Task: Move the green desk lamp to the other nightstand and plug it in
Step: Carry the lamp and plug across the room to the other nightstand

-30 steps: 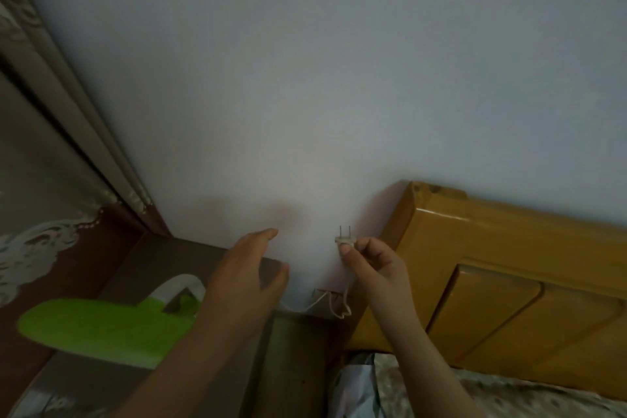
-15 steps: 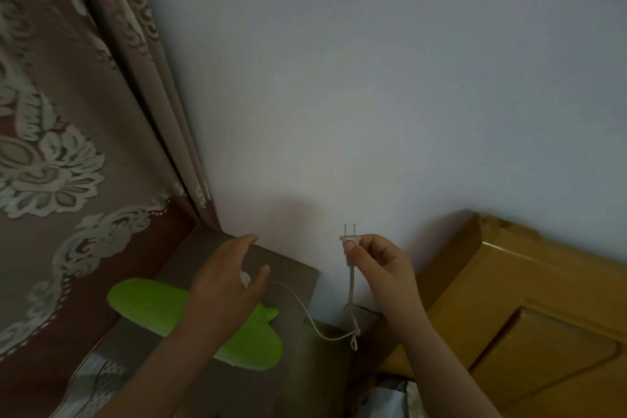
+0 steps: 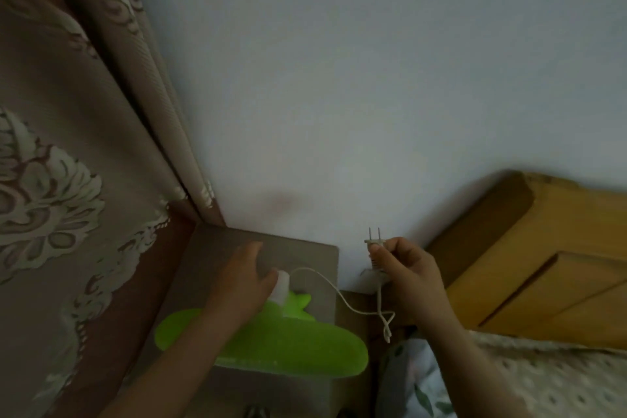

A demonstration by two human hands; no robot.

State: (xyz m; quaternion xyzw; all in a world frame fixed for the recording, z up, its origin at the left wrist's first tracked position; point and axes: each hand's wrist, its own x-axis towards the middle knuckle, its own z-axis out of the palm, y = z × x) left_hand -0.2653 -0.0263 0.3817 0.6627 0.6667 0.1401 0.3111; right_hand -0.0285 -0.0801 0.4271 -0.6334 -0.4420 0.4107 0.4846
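Our left hand (image 3: 242, 285) has come down onto the green desk lamp (image 3: 271, 343), now on the table (image 3: 305, 258), while our right hand (image 3: 405, 270) still pinches the plug (image 3: 374, 241) upright, so only plugging in remains.

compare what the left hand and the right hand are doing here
The left hand is low on the green lamp on the nightstand; the right hand is raised near the wall. The left holds the lamp's white neck; the right pinches the plug, prongs up, not plugged in. The cord links them.
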